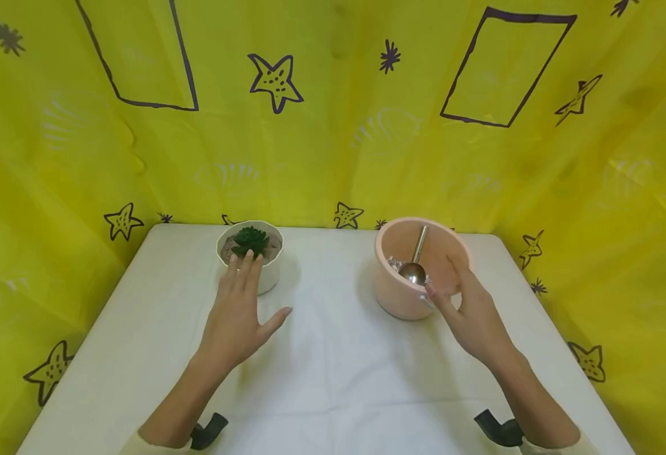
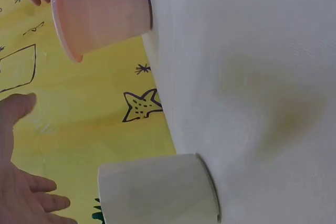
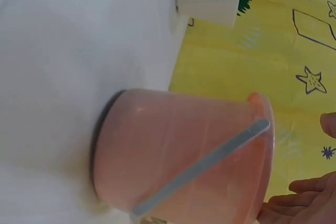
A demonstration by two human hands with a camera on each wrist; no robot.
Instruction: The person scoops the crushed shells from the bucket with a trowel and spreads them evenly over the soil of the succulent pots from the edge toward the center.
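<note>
My left hand [image 1: 235, 323] is held with straight fingers and spread thumb in front of a white pot [image 1: 269, 277], its fingertips overlapping the rim in the head view. A green succulent [image 1: 250, 240] sits in brownish fill inside that pot. On the right, my right hand [image 1: 477, 317] is beside a pink bucket [image 1: 399, 302], fingers extended near the rim and holding nothing; contact is hard to tell. Inside the bucket, a shiny round-headed metal scoop [image 1: 412, 273] leans with its handle up, among small whitish bits. The bucket's pale handle [image 3: 202, 167] hangs down its side.
Both containers stand toward the back of a white-covered table [image 1: 327, 354]. Behind and beside the table hangs a yellow curtain [image 1: 321, 158] with starfish drawings. Dark curved straps [image 1: 210, 431] show near both wrists.
</note>
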